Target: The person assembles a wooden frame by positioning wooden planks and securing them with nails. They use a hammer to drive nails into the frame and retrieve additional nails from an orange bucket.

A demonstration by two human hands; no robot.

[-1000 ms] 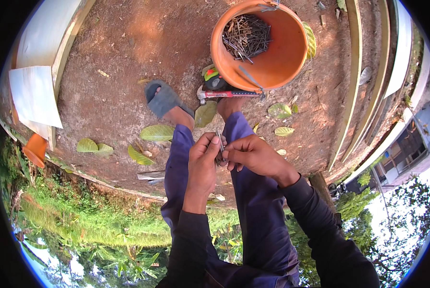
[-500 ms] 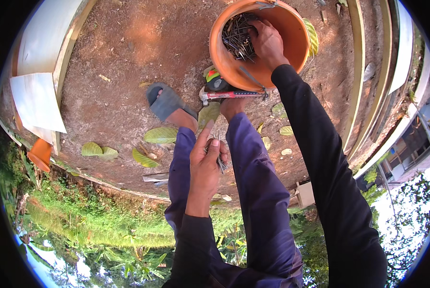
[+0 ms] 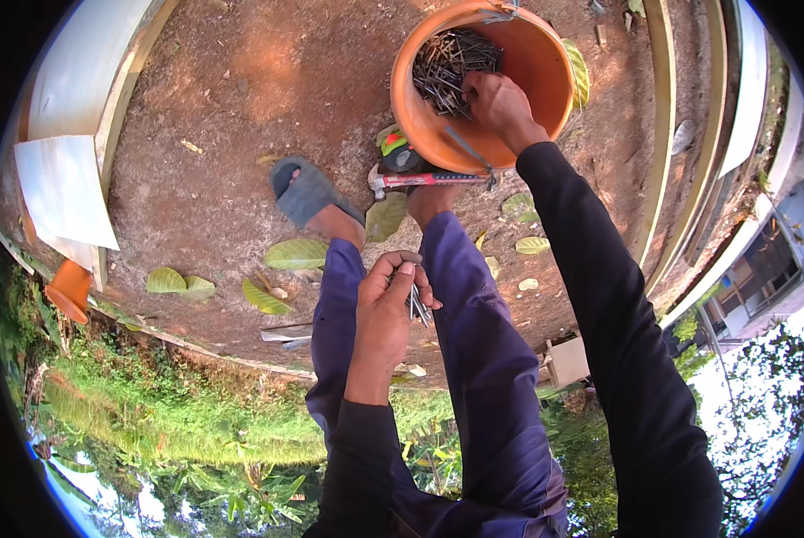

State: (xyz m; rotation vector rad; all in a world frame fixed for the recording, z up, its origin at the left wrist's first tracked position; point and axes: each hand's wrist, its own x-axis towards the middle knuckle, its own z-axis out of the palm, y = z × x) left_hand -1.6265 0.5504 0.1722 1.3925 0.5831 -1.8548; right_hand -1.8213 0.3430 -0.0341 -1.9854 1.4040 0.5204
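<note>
My left hand point(image 3: 388, 309) is closed around a small bunch of nails point(image 3: 419, 308), whose shanks stick out beside the fingers above my lap. Inside an orange bucket point(image 3: 559, 76), my right hand point(image 3: 502, 106) has its fingers bent and pressed together at the edge of a heap of loose nails point(image 3: 447, 72). Whether a nail is between those fingertips is hidden. A claw hammer point(image 3: 433, 178) with a red and dark handle lies against the bucket's near side. Next to its head sits a black and bright-coloured tape measure point(image 3: 400, 154).
My sandalled foot point(image 3: 317, 193) rests on bare soil left of the hammer. Wooden boards point(image 3: 660, 134) run along the right. Pale panels point(image 3: 65, 188) stand at the left, with a small orange pot point(image 3: 70, 289) below. Fallen leaves point(image 3: 296, 254) are scattered about.
My right hand has drawn back a little toward me inside the bucket, uncovering more nails. The left hand's index finger has curled in from pointing outward.
</note>
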